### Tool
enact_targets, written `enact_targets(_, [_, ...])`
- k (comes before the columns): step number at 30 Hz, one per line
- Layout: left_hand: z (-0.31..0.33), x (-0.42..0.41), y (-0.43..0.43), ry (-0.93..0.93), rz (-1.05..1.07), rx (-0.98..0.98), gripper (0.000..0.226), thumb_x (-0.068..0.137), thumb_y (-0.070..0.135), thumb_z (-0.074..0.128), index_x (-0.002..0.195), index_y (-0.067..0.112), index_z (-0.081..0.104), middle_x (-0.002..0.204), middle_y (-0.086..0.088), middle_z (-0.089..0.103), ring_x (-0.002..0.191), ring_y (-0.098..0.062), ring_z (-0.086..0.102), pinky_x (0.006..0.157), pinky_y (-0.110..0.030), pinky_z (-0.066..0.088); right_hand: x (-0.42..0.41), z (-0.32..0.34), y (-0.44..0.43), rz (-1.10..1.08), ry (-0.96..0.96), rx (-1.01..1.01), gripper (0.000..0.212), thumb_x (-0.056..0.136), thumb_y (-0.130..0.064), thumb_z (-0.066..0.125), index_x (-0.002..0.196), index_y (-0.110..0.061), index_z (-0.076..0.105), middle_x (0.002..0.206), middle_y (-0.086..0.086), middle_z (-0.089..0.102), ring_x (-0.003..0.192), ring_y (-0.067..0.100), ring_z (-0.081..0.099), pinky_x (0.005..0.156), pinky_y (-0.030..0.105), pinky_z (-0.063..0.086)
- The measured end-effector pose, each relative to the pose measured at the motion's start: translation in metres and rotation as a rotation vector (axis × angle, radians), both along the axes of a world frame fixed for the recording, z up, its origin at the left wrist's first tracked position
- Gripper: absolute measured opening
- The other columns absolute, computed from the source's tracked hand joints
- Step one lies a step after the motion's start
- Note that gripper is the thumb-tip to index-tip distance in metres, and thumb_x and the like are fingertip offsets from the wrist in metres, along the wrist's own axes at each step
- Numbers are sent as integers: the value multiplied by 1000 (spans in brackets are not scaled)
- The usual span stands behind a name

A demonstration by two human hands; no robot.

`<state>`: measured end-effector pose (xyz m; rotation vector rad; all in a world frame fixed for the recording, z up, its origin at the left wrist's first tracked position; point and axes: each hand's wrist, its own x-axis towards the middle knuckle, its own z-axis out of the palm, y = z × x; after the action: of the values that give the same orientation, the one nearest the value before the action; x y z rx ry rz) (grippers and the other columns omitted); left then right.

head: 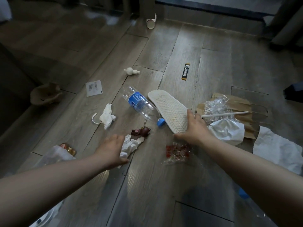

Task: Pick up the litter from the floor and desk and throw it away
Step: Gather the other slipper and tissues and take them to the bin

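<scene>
On the wooden floor (147, 185) the left hand (111, 149) is spread wide, fingers straight and thumb apart, with a crumpled tissue (129, 147) lying in the gap between them; the hand grips nothing, and whether it touches the tissue I cannot tell. Just beyond the tissue lies a brown bear toy (141, 132). The right hand (195, 128) grips the near end of an upturned white slipper (168, 110), thumb at its tip and fingers on its right edge. A clear plastic bottle (141, 104) lies along the slipper's left side. A red wrapper (177, 152) sits just under the right wrist, and a paper cup (151, 22) lies toward the floor's far edge.
</scene>
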<state>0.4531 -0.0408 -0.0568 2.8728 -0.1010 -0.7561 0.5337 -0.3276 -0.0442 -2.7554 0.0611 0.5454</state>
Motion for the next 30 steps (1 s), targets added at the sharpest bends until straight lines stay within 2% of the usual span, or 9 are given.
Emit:
enact_targets(6, [1,-5,-5,48,-21,-9,84,73,55,72,139,25,31,132,-4,36,118,-24,43,91,-31,41,16,3,11,-17,33,-25,123,61,-61,78,151,-22,3,151,18,23,139,36,25,110,53,33])
enact_targets(11, [4,-9,-6,44,-21,-30,79,74,54,71,138,26,33,131,-1,34,113,-22,45,83,-28,40,15,-3,13,-38,75,-23,124,61,-54,80,150,-25,-1,150,18,22,136,37,28,108,52,36])
enact_targets(17, [6,-10,-17,38,-42,-46,71,76,51,70,133,25,37,130,-1,38,115,-23,46,94,-33,44,2,15,-13,-51,2,114,119,58,-57,76,150,-28,6,147,13,24,132,34,33,106,47,38])
enact_targets(20, [9,-8,-31,24,-65,-77,59,77,47,69,125,23,43,123,-2,42,110,-22,48,91,-34,45,-16,29,-35,-42,-33,191,117,56,-58,76,149,-30,11,139,10,33,127,31,36,102,44,39])
enact_targets(23, [16,-5,-44,9,-95,-115,48,80,44,66,117,21,47,119,-1,45,109,-20,48,89,-32,44,-33,41,-56,-82,-77,228,118,57,-60,77,150,-28,12,145,8,34,132,27,35,107,46,37])
enact_targets(26, [23,-4,-55,-30,-118,-167,41,82,40,66,114,20,48,118,0,48,109,-19,50,91,-34,44,-49,50,-81,-188,-117,272,120,58,-61,77,152,-29,9,151,4,28,136,24,31,109,41,32])
enact_targets(28, [26,-5,-60,-10,-156,-169,56,83,41,66,129,21,41,130,-1,44,119,-20,48,96,-32,43,-58,56,-98,-255,-147,298,117,56,-62,76,150,-34,13,147,5,32,133,24,36,107,42,37])
enact_targets(30, [25,-8,-67,59,-184,-135,86,81,44,69,148,22,20,145,-3,30,129,-21,42,103,-32,41,-65,61,-114,-302,-170,282,115,53,-64,74,148,-35,16,143,6,36,129,25,39,104,46,42])
